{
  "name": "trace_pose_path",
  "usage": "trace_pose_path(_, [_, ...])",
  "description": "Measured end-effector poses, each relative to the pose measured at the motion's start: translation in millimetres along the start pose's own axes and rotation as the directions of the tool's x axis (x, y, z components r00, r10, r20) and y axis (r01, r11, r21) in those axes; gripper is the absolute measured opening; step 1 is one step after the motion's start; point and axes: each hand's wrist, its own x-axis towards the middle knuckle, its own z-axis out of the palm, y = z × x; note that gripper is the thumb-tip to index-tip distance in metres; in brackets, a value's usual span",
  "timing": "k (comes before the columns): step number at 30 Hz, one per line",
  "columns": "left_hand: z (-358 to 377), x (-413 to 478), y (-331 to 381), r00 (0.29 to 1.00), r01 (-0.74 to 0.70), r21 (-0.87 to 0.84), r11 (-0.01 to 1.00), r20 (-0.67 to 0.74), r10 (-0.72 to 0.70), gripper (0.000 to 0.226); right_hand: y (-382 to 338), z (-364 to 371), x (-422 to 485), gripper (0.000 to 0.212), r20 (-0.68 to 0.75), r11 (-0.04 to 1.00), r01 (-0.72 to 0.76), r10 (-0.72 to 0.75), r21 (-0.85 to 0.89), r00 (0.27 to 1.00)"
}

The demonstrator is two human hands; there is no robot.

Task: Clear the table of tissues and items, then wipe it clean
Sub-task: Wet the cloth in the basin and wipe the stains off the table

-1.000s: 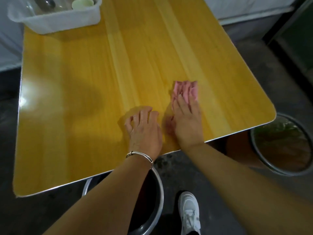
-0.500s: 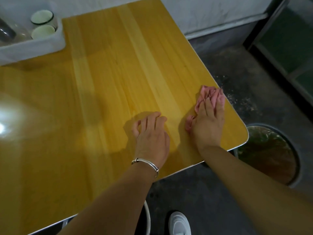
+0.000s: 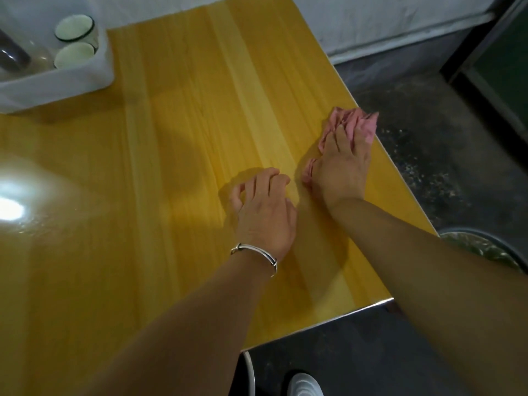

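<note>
Right hand point(image 3: 341, 170) presses a pink cloth point(image 3: 358, 124) flat at the tabletop's point(image 3: 185, 110) right edge.
Its fingers lie spread over the cloth, palm down, not curled around it. The left hand point(image 3: 264, 212) rests just beside it, fingers loosely bent, holding nothing, a bracelet point(image 3: 257, 252) on the wrist. A white bin point(image 3: 94, 75) with cups point(image 3: 75, 54) sits far left.

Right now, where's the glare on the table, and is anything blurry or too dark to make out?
Head view: a bright glare patch washes out the yellow table at its left edge; the hands cast soft shadows on the wood; the white bin at top left is soft and blurred; the floor and the pot at right are dim, contents unclear; the pink cloth under the right hand stays readable.
</note>
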Motion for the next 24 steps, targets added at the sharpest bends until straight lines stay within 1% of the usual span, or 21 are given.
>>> trace_pose_path(2, [1, 5, -5, 1.000, 0.028, -0.017, 0.999, 0.010, -0.028, 0.037, -3, 2, 17, 0.057, -0.012, 0.998, 0.048, -0.048, -0.028, 0.999])
trace_pose_path(6, [-1, 11, -16, 0.994, 0.106, -0.041, 0.994, 0.011, -0.105, 0.040, -13, 2, 32, 0.056, 0.004, 0.995, 0.100, -0.100, 0.010, 0.995])
trace_pose_path(9, [-4, 10, -26, 0.987, 0.161, -0.031, 0.987, 0.003, -0.161, 0.039, -25, 4, 39, 0.054, 0.037, 0.980, 0.199, -0.200, 0.024, 0.979])
trace_pose_path(11, [-5, 7, -32, 0.982, 0.190, -0.026, 0.981, 0.007, -0.190, 0.038, -34, 3, 38, 0.062, 0.063, 0.962, 0.271, -0.273, 0.041, 0.960])
trace_pose_path(12, [-6, 5, -35, 0.980, 0.201, -0.020, 0.979, -0.006, -0.201, 0.038, -40, 3, 36, 0.066, 0.084, 0.948, 0.315, -0.318, 0.051, 0.944])
trace_pose_path(14, [-11, 2, -41, 0.973, 0.227, -0.009, 0.974, -0.050, -0.227, 0.040, -54, 5, 27, 0.057, 0.120, 0.907, 0.412, -0.420, 0.086, 0.899])
trace_pose_path(15, [-13, -1, -45, 0.968, 0.243, -0.005, 0.970, -0.070, -0.242, 0.042, -63, 5, 22, 0.054, 0.122, 0.876, 0.472, -0.482, 0.102, 0.868])
trace_pose_path(17, [-20, -7, -51, 0.958, 0.279, -0.005, 0.960, -0.066, -0.278, 0.046, -82, 7, 5, 0.053, 0.104, 0.798, 0.585, -0.600, 0.145, 0.793])
trace_pose_path(19, [-30, -14, -56, 0.944, 0.327, -0.007, 0.945, -0.045, -0.327, 0.045, -100, 12, -18, 0.052, 0.148, 0.750, 0.619, -0.656, 0.232, 0.740])
trace_pose_path(21, [-41, -20, -61, 0.921, 0.388, -0.009, 0.921, -0.027, -0.389, 0.040, -110, 23, -40, 0.052, 0.160, 0.696, 0.656, -0.712, 0.291, 0.684])
trace_pose_path(23, [-52, -28, -65, 0.907, 0.422, 0.002, 0.907, 0.003, -0.422, 0.042, -113, 32, -56, 0.053, 0.190, 0.676, 0.669, -0.733, 0.309, 0.653])
trace_pose_path(24, [-56, -31, -67, 0.907, 0.420, 0.018, 0.907, 0.018, -0.420, 0.044, -112, 31, -61, 0.059, 0.219, 0.679, 0.668, -0.732, 0.302, 0.645])
